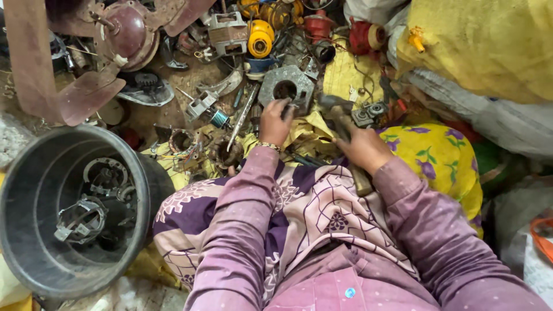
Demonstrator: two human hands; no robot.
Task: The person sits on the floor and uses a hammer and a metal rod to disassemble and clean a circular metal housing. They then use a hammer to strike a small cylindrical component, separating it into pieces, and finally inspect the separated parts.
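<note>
Left hand touching grey motor housing, right hand gripping hammer beside it

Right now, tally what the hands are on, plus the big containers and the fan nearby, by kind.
Hammers: 1, in the right hand (hammer)
Grey motor housings: 1, under the left hand (housing)
Black buckets: 1
Ceiling fans: 1
Yellow sacks: 1
Total: 5

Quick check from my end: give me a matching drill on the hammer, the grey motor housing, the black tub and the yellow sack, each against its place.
Things:
1. hammer
2. grey motor housing
3. black tub
4. yellow sack

Places:
A. far left, holding metal parts
B. top right corner
C. in the right hand
D. under the left hand

Pairs: 1-C, 2-D, 3-A, 4-B
</note>
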